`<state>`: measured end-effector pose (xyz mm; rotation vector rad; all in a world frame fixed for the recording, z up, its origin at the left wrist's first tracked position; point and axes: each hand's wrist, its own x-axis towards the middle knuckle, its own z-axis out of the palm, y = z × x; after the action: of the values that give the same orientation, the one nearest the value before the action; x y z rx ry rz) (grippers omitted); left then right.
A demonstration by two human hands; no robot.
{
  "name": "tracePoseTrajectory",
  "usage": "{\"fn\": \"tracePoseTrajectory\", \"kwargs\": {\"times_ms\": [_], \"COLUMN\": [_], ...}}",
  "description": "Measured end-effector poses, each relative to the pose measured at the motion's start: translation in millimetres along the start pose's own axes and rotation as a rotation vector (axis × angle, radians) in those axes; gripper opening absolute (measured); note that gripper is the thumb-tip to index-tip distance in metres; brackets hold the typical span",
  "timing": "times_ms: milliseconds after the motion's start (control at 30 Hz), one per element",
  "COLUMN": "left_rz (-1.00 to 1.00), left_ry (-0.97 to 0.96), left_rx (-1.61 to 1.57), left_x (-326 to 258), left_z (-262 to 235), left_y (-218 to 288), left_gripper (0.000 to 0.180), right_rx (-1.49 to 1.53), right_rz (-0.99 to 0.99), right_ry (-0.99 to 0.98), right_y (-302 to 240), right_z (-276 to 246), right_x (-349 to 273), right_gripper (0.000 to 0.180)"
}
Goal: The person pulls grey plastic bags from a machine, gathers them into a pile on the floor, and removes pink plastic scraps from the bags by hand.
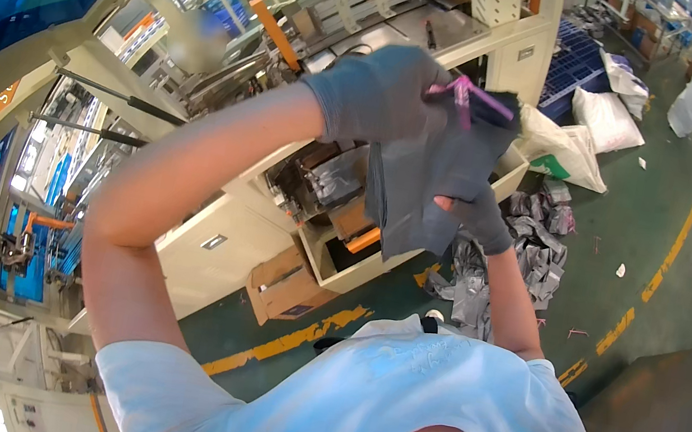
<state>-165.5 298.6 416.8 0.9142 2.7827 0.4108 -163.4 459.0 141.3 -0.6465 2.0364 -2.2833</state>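
Observation:
A dark grey bundle of thin, flexible sheets (409,195) hangs in front of me, held between both hands; I cannot tell whether they are cloth or plastic. My left hand (399,92), in a grey glove with bare fingertips, is closed at its upper end. Beside those fingertips a pink-purple strip (466,99) lies across the top of the bundle. Lower on the right side, my right hand (479,215), gloved the same way, grips the bundle with the thumb on its face. Some fingers of both hands are hidden by the gloves and the bundle.
A cream machine bench (223,237) with an open drawer (335,278) stands beyond my hands. Below it is a cardboard box (289,284). Crumpled grey plastic (480,289) lies on the green floor at right, near white sacks (609,123) and a blue pallet (577,67).

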Motion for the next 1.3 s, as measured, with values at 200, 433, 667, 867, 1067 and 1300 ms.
{"fn": "tracePoseTrajectory", "kwargs": {"times_ms": [200, 433, 667, 867, 1067, 1300], "left_rz": [-0.065, -0.147, -0.534, -0.942, -1.234, -0.809], "left_ry": [0.155, 0.278, 0.471, 0.451, 0.716, -0.042], "left_rx": [0.154, -0.170, -0.237, -0.583, -1.239, 0.341], "left_x": [11, -25, -95, -181, -131, -7], "left_z": [-45, -96, -49, 156, 333, 491], "left_y": [3, -14, -187, -298, -373, -547], "left_gripper": [0.027, 0.024, 0.027, 0.040, 0.034, 0.046], "right_rx": [0.118, 0.737, 1.147, 0.445, -0.022, -0.167], "right_rz": [0.172, 0.156, 0.485, 0.710, 0.800, 1.012], "right_ry": [-0.248, -0.010, -0.171, -0.083, -0.223, -0.397], "right_y": [87, 155, 190, 224, 256, 452], "right_z": [-1, 28, 65, 41, 1, -78], "right_x": [41, 83, 124, 131, 248, 397], "right_gripper": [0.019, 0.074, 0.080, 0.040, 0.023, 0.043]}}
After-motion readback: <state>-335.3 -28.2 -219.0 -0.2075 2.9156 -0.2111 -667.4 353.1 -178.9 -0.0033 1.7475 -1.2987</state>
